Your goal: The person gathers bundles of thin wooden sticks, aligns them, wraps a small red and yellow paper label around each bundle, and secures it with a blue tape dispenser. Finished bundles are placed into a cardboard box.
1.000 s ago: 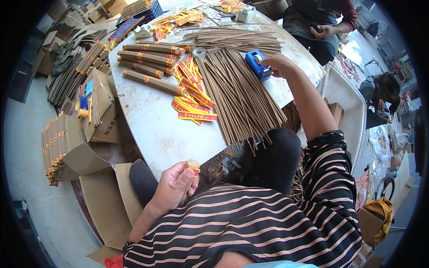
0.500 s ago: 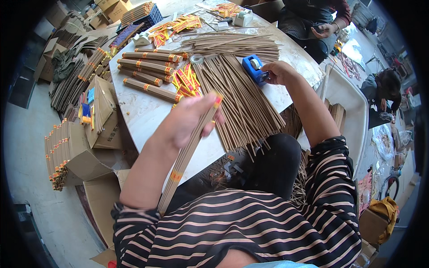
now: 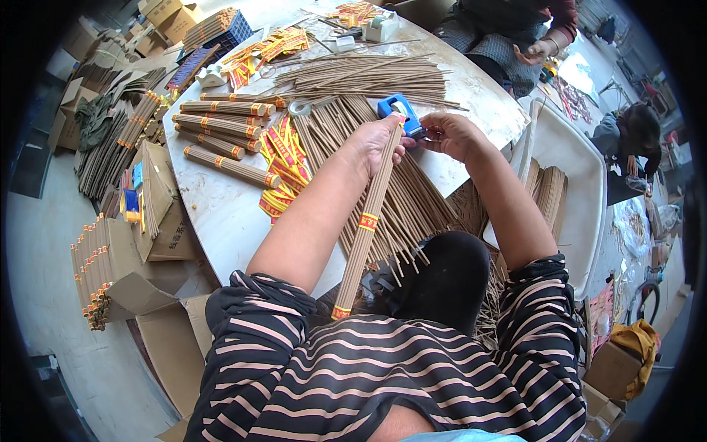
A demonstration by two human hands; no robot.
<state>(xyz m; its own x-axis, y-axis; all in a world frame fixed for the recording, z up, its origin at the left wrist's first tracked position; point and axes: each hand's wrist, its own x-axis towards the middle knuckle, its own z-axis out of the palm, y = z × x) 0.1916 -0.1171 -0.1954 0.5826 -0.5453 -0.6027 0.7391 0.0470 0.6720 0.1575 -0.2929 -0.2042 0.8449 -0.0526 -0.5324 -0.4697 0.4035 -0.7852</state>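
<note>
A bundle of brown incense sticks (image 3: 366, 236) with red-and-yellow paper bands slants down toward my lap. Wrapped round its upper end is my left hand (image 3: 372, 144), beside a blue tape dispenser (image 3: 403, 110). My right hand (image 3: 453, 138) is at the dispenser's right end, fingers pinched together; whatever is between them is too small to make out. Beneath both hands a thick layer of loose incense sticks (image 3: 416, 195) fans over the table's near edge. Red-and-yellow paper labels (image 3: 283, 156) are heaped left of it.
Banded incense bundles (image 3: 221, 121) lie on the table's (image 3: 239, 243) left side. More loose sticks (image 3: 368, 79) lie farther back, near a roll of tape (image 3: 300, 107). An open carton (image 3: 166, 331) stands at left, a white tub (image 3: 582, 199) at right. Another person's hand (image 3: 536, 51) shows beyond the table.
My left hand has carried the bundle right and away from me, up to the tape dispenser. My right hand has shifted slightly nearer. The dispenser appears turned a little.
</note>
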